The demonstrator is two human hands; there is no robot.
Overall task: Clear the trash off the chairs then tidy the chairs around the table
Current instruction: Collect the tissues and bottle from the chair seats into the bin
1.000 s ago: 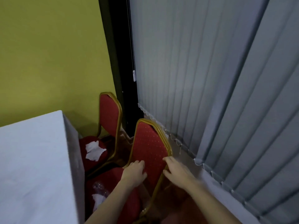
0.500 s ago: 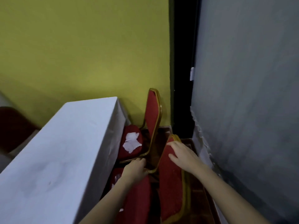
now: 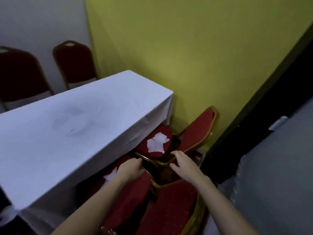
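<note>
Two red chairs with gold frames stand at the right side of a table [image 3: 71, 126] covered in white cloth. The far chair [image 3: 198, 129] has crumpled white paper [image 3: 157, 142] on its seat. The near chair [image 3: 169, 211] sits below it, with its seat partly under the cloth. More white paper [image 3: 110, 178] lies on that seat, half hidden. My left hand [image 3: 132, 169] is closed on the left edge of the near chair's backrest. My right hand [image 3: 183, 164] lies over the backrest top with fingers spread, reaching toward the far seat's rim.
Two more dark red chairs [image 3: 74, 63] [image 3: 20, 75] stand behind the table against a white wall. A yellow wall [image 3: 186, 56] runs close behind the far chair. A dark door frame [image 3: 264, 106] and grey blinds [image 3: 277, 167] close in the right side.
My view has swung left, away from the blinds and onto the table. Both hands stayed at the near chair's backrest, and the chair has turned in toward the table.
</note>
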